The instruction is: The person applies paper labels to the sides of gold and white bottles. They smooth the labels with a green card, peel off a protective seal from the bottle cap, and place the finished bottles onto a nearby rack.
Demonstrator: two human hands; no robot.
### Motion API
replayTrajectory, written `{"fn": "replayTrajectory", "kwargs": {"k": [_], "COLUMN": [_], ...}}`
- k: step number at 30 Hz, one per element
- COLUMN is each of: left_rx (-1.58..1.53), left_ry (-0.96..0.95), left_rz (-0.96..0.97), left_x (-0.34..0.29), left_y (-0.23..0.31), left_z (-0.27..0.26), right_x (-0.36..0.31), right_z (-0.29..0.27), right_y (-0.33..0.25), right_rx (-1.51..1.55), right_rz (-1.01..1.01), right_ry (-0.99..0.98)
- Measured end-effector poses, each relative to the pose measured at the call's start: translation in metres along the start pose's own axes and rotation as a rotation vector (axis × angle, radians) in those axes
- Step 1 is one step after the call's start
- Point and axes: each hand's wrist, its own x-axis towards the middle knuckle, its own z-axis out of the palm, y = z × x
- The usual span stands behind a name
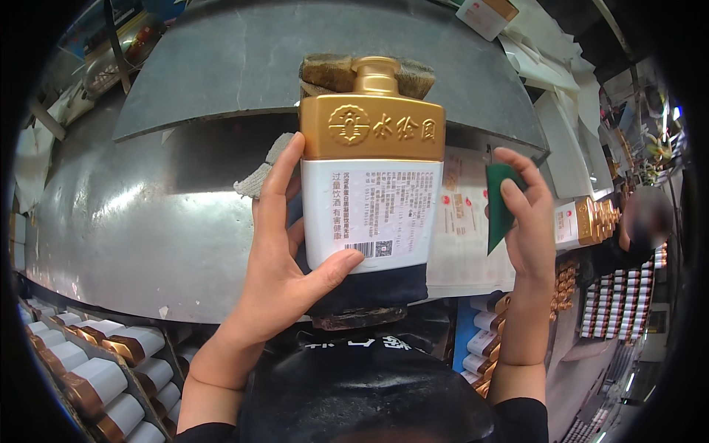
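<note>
clamped in our left hand, thumb over its front, the flat gold-and-white bottle sits over dark cloth. our right hand pinches a green triangular scraper, apart from the bottle. a loosened left grip could let the smooth bottle slide; a tilted scraper edge might wrinkle its printed label.

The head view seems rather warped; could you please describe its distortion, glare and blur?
In the head view, the metal table has a bowed front edge, with bright glare on its left part; picture corners are black; the bottle looks sharp; in that same view, a co-worker's head at right is blurred.
</note>
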Motion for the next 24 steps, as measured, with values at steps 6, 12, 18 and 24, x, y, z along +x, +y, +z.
{"fn": "replayTrajectory", "kwargs": {"k": [6,12,18,24], "left_rx": [0.017,-0.016,-0.234,-0.17], "left_ry": [-0.019,-0.017,0.054,0.05], "left_rz": [-0.007,-0.013,0.053,0.046], "left_x": [0.0,-0.004,-0.014,-0.019], "left_y": [0.003,0.005,0.002,0.01], "left_z": [0.003,-0.007,-0.016,-0.009], "right_x": [-0.018,0.028,-0.045,0.025], "right_z": [0.063,0.114,0.092,0.081], "right_y": [-0.04,-0.057,-0.034,-0.056], "right_rx": [-0.716,-0.857,-0.835,-1.02], "right_rz": [-0.628,-1.131,-0.79,-1.209], "right_ry": [-0.34,-0.21,-0.552,-0.166]}}
